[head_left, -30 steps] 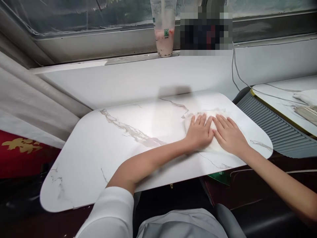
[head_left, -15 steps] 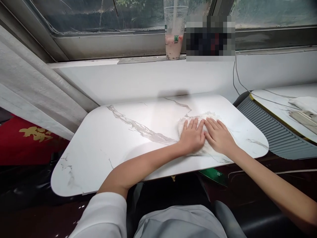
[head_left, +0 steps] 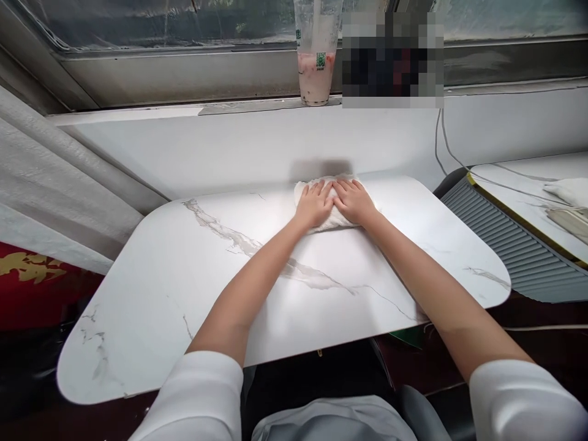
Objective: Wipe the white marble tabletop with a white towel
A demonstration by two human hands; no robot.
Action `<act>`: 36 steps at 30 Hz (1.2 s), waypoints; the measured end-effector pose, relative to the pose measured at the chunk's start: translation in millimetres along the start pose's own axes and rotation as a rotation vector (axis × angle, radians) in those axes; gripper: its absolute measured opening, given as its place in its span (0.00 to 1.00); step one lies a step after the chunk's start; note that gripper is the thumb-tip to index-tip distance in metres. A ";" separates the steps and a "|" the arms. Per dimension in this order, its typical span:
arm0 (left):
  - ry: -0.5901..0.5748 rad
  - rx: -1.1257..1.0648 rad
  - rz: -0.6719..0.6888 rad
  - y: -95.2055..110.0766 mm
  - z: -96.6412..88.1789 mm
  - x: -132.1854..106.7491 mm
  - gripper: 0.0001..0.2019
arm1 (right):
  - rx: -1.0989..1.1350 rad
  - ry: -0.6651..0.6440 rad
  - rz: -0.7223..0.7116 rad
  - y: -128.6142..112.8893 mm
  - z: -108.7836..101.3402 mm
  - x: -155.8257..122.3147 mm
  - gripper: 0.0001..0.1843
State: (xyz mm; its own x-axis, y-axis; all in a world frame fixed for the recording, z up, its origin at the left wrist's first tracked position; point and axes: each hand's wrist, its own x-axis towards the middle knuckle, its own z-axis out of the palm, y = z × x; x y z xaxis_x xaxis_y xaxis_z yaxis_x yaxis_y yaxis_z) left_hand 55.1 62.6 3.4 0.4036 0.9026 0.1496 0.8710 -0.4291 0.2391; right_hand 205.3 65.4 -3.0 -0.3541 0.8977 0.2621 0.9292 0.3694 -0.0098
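Observation:
A white cloth (head_left: 334,220) lies bunched at the far edge of the white marble table (head_left: 193,282), close to the wall. My left hand (head_left: 315,205) presses flat on its left part, fingers stretched out. My right hand (head_left: 353,202) lies flat beside it on the cloth's right part, the two hands touching. Most of the cloth is hidden under my palms.
A plastic cup (head_left: 316,52) with a pink drink stands on the window ledge above the cloth. A grey curtain (head_left: 55,184) hangs at the left. At the right are a ribbed grey panel (head_left: 500,239), a cable (head_left: 448,153) and a second table (head_left: 533,190) with a cloth.
Both hands have slid the cloth from the table's right side away from me and leftward to the far edge by the wall. My arms are stretched out further.

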 end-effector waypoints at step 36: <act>-0.065 -0.071 -0.015 36.9 -30.6 -237.9 0.27 | -0.033 0.099 -0.178 -143.1 -43.7 -178.5 0.30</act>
State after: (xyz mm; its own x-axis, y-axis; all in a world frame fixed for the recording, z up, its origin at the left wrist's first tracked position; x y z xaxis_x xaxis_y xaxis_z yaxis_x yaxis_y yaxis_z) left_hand -17.4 -168.9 6.0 0.4100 0.9083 0.0832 0.8559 -0.4147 0.3090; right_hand 140.1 -158.1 -6.3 -0.5022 0.7905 0.3506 0.8566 0.5102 0.0767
